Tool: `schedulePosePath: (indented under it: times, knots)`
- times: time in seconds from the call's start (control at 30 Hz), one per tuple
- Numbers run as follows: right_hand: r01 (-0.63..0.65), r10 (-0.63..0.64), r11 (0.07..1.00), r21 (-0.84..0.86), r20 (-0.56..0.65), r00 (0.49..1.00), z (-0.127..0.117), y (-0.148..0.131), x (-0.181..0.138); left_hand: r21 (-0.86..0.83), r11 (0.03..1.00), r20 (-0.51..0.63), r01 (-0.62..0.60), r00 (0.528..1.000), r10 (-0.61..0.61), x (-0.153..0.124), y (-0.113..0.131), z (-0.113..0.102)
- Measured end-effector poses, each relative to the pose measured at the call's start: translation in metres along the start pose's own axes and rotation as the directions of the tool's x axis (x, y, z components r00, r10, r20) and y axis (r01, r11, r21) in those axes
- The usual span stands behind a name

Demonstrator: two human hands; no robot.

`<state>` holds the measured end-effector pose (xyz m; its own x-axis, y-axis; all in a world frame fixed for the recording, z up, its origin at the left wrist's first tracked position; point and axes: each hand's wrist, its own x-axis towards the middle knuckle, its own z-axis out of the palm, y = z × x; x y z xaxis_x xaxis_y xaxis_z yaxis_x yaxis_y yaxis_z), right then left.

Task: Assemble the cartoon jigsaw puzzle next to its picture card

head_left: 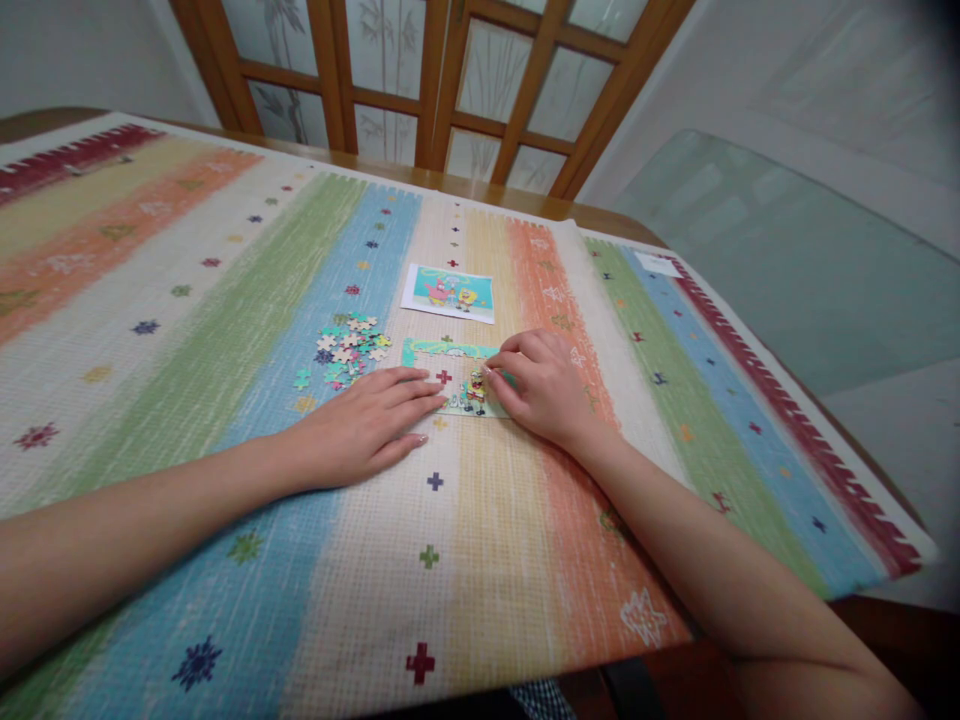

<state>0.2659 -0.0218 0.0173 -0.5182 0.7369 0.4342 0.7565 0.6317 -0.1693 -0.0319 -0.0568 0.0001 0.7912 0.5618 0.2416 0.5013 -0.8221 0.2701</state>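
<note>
A partly assembled jigsaw puzzle [450,352] lies on the striped cloth, showing a teal top border and a small cartoon patch. My left hand [367,425] rests flat beside its left edge, fingers stretched out toward it, holding nothing. My right hand [544,385] has its fingers curled at the puzzle's right part, fingertips pressing on the cartoon patch of joined pieces [475,390]. A heap of loose puzzle pieces [346,350] lies to the left of the puzzle, just beyond my left hand.
A printed reference picture [448,292] lies beyond the puzzle. The striped tablecloth [225,330] covers a wooden table. A small white label [658,264] sits at the far right. A wooden-framed glass door [450,90] stands behind the table.
</note>
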Motion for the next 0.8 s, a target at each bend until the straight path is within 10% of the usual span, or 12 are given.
schedulePosePath:
  times: [0.8]
  knots:
    - [-0.014,0.003,0.984,0.179,0.061,0.998,0.0059,0.0076,-0.0006,0.013,1.0,0.013,0.002,1.0,-0.003,-0.0001,0.0001,-0.0006]
